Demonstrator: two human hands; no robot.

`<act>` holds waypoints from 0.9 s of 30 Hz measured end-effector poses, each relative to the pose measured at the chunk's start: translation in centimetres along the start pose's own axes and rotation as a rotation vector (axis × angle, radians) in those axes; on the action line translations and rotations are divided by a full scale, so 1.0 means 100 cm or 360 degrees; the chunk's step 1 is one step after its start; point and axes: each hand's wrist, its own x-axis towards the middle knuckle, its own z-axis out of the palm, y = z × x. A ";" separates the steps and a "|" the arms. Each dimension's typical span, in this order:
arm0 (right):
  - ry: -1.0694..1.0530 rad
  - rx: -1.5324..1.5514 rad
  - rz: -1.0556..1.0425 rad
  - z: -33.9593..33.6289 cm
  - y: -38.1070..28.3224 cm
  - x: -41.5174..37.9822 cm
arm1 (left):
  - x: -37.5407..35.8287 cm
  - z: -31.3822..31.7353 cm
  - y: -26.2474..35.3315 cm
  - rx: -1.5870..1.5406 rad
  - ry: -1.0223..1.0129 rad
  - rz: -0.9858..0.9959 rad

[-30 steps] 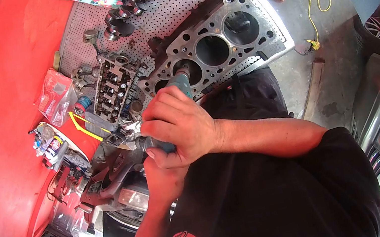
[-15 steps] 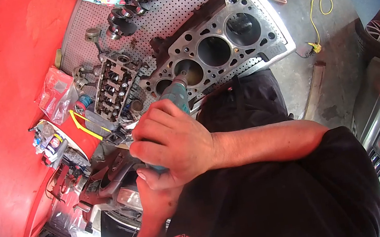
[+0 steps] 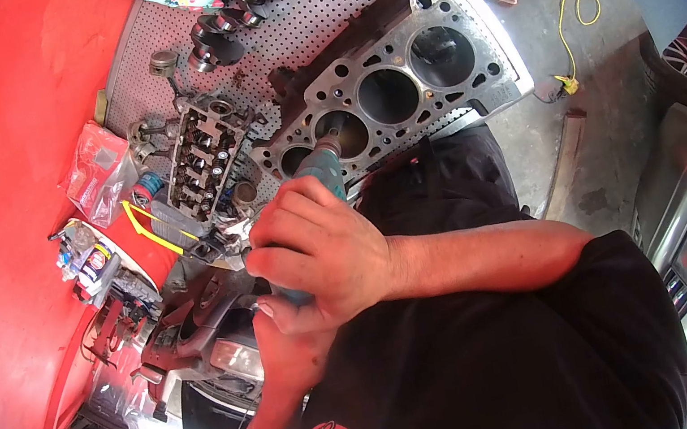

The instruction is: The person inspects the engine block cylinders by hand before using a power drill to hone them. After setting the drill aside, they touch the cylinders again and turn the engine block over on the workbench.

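By the near edge of the holey metal bench [image 3: 476, 9], my right hand [image 3: 322, 250] hugs the likely heavy teal drill [image 3: 322, 171], best held there; how my left hand [image 3: 294, 354] grips, I can't tell.

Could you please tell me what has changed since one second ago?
The teal power tool has drawn back slightly, down and left in view, uncovering more of a bore in the engine block; the right hand and left hand moved with it. No release is visible. The engine block and crankshaft stayed put.
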 end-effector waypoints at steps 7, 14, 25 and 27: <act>0.0042 -0.0019 -0.0009 -0.001 0.012 -0.005 | 0.010 0.007 -0.005 0.0267 -0.0063 0.0054; 0.0048 -0.0016 -0.0038 -0.004 0.029 -0.008 | 0.023 0.018 -0.010 0.0248 -0.0079 0.0214; 0.0077 -0.0068 -0.0043 -0.012 0.063 -0.015 | 0.056 0.039 -0.029 0.0054 -0.0178 0.0034; 0.0075 -0.0089 -0.0039 -0.012 0.069 -0.017 | 0.062 0.041 -0.029 0.0075 -0.0193 0.0050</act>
